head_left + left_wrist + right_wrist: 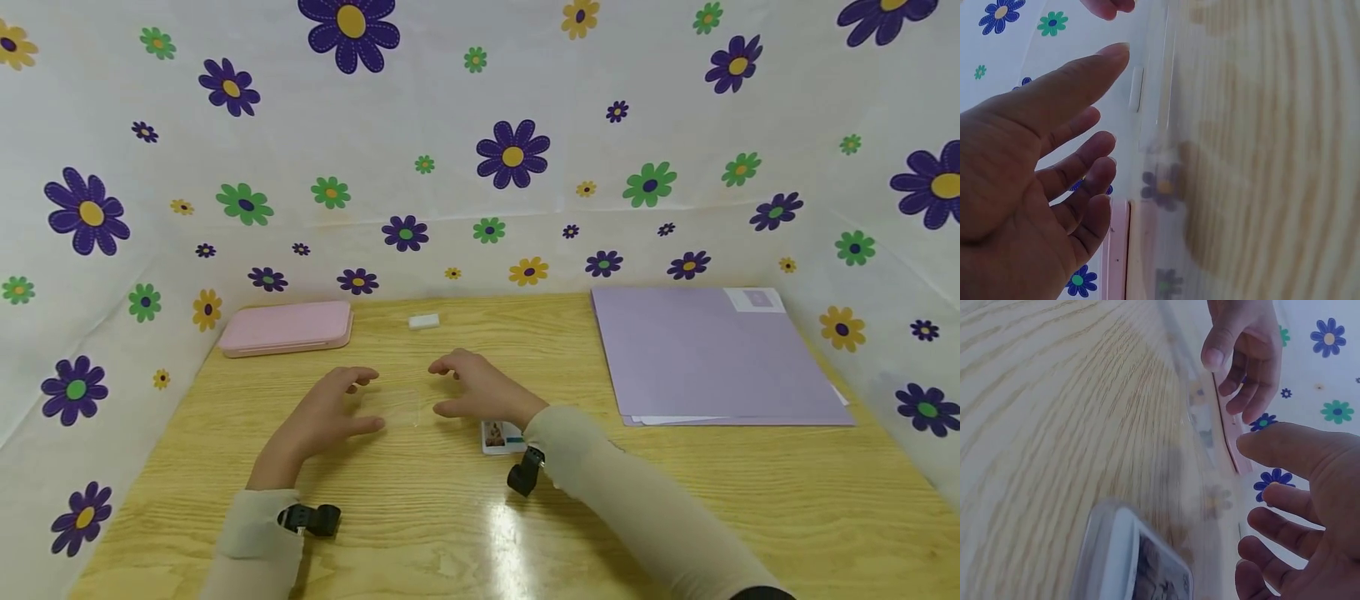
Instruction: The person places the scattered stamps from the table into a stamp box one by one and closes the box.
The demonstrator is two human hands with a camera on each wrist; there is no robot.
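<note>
Transparent sheet (399, 408), lying between the left hand (324, 418) and the right hand (482, 388), which are held apart and empty, could be knocked askew because its edges are hardly seen

1. Wood-grained surface (420, 508) is carrying several items.
2. Pink case (288, 325) is lying far left; small white block (423, 322), to its right.
3. Clear piece (401, 408) is lying mid-surface, picture card (495, 438) to its right.
4. Purple folder (697, 354) is lying right, white sheets (675, 419) protruding.
</note>
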